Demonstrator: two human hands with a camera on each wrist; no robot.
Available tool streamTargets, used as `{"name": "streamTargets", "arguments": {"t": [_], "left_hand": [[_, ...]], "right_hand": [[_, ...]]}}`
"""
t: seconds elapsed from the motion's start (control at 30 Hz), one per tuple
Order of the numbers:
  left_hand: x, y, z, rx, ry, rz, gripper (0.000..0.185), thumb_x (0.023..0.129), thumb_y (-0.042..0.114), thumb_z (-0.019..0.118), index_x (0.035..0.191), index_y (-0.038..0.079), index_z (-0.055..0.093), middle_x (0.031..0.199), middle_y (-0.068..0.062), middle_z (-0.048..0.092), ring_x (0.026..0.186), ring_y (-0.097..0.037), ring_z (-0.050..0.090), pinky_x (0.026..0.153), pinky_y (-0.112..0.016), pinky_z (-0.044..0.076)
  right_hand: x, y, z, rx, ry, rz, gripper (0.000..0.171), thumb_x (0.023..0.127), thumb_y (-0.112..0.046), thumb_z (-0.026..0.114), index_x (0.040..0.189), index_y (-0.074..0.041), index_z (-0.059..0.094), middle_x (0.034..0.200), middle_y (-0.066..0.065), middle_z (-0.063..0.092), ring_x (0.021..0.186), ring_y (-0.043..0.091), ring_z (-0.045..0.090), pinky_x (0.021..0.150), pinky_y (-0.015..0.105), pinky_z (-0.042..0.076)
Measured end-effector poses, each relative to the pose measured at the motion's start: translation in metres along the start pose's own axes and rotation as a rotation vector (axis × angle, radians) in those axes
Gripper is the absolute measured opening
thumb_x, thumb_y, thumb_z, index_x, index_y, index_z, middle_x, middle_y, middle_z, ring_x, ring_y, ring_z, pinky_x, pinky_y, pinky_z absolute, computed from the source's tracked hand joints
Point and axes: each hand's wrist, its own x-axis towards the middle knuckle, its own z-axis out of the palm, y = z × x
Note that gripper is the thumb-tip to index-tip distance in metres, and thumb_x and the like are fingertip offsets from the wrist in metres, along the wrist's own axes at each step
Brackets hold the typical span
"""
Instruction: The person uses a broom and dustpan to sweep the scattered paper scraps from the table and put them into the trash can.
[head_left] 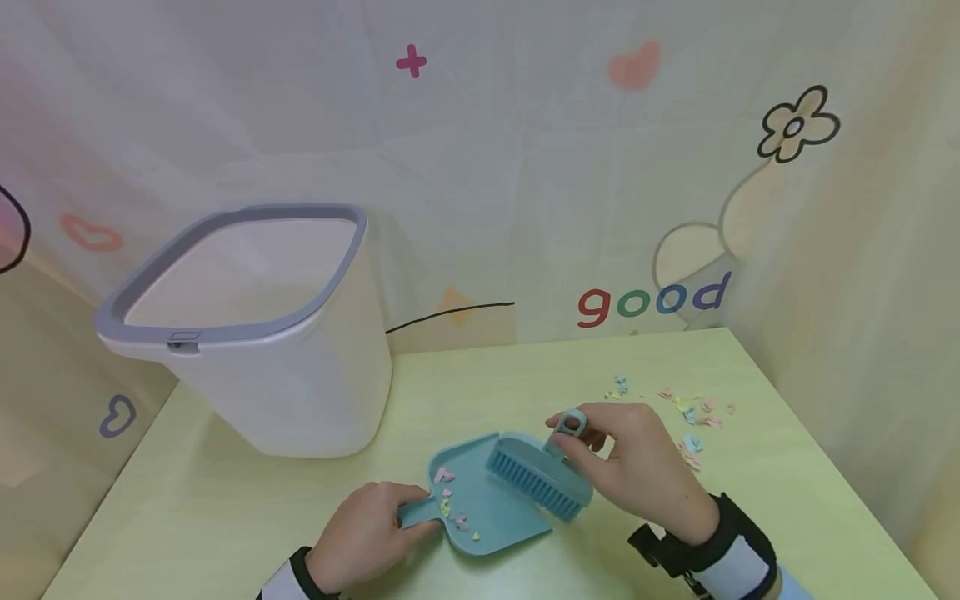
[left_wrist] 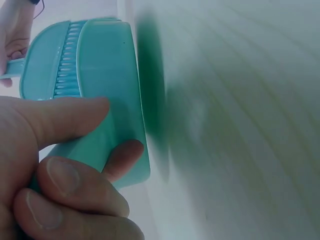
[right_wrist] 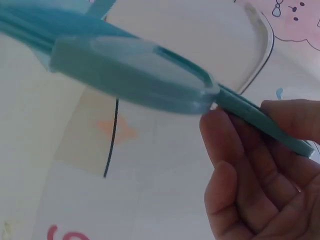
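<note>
A person's left hand (head_left: 367, 531) grips a blue-green dustpan (head_left: 504, 518) by its short handle (head_left: 417, 512), thumb on one side and fingers on the other, while the right hand (head_left: 637, 457) pinches the looped handle (head_left: 572, 422) of a matching brush (head_left: 542, 477). The brush head overlaps the pan's open side, which faces the table's right edge; whether its bristles touch the pan cannot be told. Pink and yellow scraps (head_left: 446, 506) lie in the pan near its handle end. Beyond the right hand, more scraps (head_left: 692, 444), in pink, blue and yellow, are scattered on the pale green table (head_left: 187, 525) toward its right edge. A white bin (head_left: 330, 392) with a grey-violet rim (head_left: 348, 258) stands open at the table's back left corner. Behind the back edge hangs a printed curtain (head_left: 480, 167), the colored word "good" (head_left: 633, 302) near the back right corner.
</note>
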Motion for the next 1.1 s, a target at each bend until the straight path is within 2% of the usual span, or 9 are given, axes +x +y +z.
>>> {"name": "streamTargets", "arguments": {"t": [0.13,0.3,0.53,0.67,0.77,0.9,1.1], "left_hand": [[0.0,-0.002,0.002,-0.003,0.008,0.005,0.013,0.089,0.038,0.08,0.089,0.027,0.074,0.06,0.017,0.032,0.053,0.004,0.033,0.05,-0.02,0.023],[0.0,-0.004,0.005,-0.004,0.011,0.003,0.015,0.09,0.04,0.079,0.087,0.028,0.072,0.06,0.017,0.032,0.053,0.004,0.034,0.051,-0.02,0.023],[0.001,-0.004,0.004,0.005,0.04,0.01,0.016,0.09,0.041,0.079,0.09,0.027,0.072,0.061,0.017,0.031,0.054,0.004,0.033,0.051,-0.02,0.022],[0.002,0.0,0.001,-0.003,0.067,0.007,0.013,0.09,0.039,0.079,0.093,0.028,0.072,0.061,0.018,0.035,0.053,0.005,0.036,0.052,-0.019,0.025],[0.003,0.006,-0.008,-0.013,0.107,-0.001,0.012,0.09,0.039,0.079,0.093,0.03,0.072,0.061,0.019,0.04,0.053,0.005,0.037,0.052,-0.018,0.027],[0.003,0.015,-0.029,-0.035,0.18,0.014,0.012,0.089,0.035,0.081,0.095,0.03,0.072,0.063,0.019,0.046,0.054,0.004,0.039,0.052,-0.018,0.031],[0.006,0.033,-0.068,-0.042,0.314,0.121,0.015,0.09,0.025,0.081,0.103,0.023,0.074,0.068,0.017,0.056,0.053,0.004,0.042,0.05,-0.019,0.037]], "right_hand": [[0.003,0.006,-0.012,-0.048,0.08,-0.009,0.017,0.084,-0.003,0.083,0.096,-0.014,0.078,0.089,-0.006,0.078,0.067,-0.003,0.061,0.059,0.022,0.053],[0.005,0.014,-0.023,-0.138,0.127,0.002,0.015,0.082,0.0,0.083,0.088,-0.013,0.077,0.089,-0.002,0.079,0.065,-0.002,0.061,0.058,0.022,0.054],[0.007,0.024,-0.03,-0.27,0.117,0.057,0.009,0.084,-0.005,0.082,0.09,-0.011,0.079,0.077,-0.004,0.075,0.062,0.0,0.06,0.057,0.023,0.052],[0.008,0.029,-0.029,-0.33,0.089,0.093,0.006,0.085,-0.009,0.083,0.088,-0.01,0.078,0.074,-0.004,0.073,0.061,0.003,0.06,0.057,0.023,0.049],[0.009,0.033,-0.027,-0.344,0.064,0.126,0.005,0.086,-0.01,0.082,0.086,-0.011,0.077,0.073,-0.003,0.073,0.062,0.005,0.062,0.057,0.023,0.05],[0.009,0.037,-0.024,-0.342,0.045,0.147,0.007,0.087,-0.01,0.08,0.083,-0.012,0.075,0.072,-0.003,0.073,0.061,0.005,0.065,0.056,0.022,0.05],[0.007,0.041,-0.023,-0.341,0.033,0.166,0.015,0.089,-0.009,0.077,0.077,-0.015,0.069,0.061,-0.008,0.058,0.055,0.003,0.048,0.051,0.021,0.037]]}}
